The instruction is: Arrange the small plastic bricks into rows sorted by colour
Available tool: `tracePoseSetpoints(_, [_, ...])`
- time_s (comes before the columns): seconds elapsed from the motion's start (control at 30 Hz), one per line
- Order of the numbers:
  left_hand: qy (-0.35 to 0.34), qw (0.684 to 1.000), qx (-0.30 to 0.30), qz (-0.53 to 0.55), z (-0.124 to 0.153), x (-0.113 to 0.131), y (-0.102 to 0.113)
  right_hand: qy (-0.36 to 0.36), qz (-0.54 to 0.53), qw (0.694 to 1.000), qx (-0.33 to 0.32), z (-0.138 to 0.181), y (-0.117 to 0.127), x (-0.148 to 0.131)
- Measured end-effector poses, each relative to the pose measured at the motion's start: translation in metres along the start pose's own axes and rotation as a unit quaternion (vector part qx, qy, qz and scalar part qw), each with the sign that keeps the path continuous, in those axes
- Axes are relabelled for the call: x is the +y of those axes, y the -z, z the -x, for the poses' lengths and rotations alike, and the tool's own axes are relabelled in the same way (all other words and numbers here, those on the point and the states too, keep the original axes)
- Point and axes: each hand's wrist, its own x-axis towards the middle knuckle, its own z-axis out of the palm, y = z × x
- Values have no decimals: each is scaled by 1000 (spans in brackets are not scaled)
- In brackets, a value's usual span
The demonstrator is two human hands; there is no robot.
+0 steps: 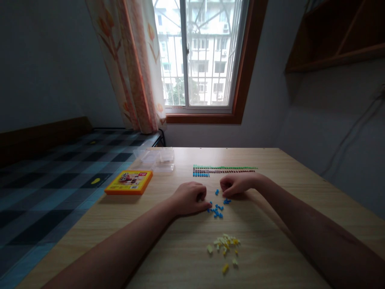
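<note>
My left hand [191,198] rests on the table with curled fingers, its thumb tip touching the left side of a loose group of small blue toy bricks [217,212]. Curled as well, my right hand [239,184] is just above and beside more blue bricks [227,201]. What either hand pinches, if anything, is hidden or too small to tell. Beyond the hands lie long rows of tiny green bricks [225,167] and brown bricks [231,171], with a shorter row of blue bricks [201,175] nearest me.
Pale and bright yellow bricks [226,241] are scattered on the wooden table [168,257] nearer to me. At the left stand an orange-yellow box [128,182] and clear plastic containers [159,158]. A bed with a checked cover [60,180] adjoins the left side.
</note>
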Motion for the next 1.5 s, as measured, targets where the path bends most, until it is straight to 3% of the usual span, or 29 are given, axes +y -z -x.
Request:
tracePoseSetpoints(0.6, [-2, 999, 20, -37, -1, -2, -5, 15, -31, 999, 12, -2, -1, 6])
tracePoseSetpoints(0.93, [-1, 999, 19, -31, -1, -3, -6, 57, -206, 977, -21, 2, 2, 20])
tracePoseSetpoints(1.2, [-1, 999, 24, -33, -1, -2, -6, 38, -143, 984, 100, -11, -11, 23])
tracePoseSetpoints(1.5, [-1, 999, 25, -28, -1, -2, -6, 70, -101, 983, 140, -14, -16, 16])
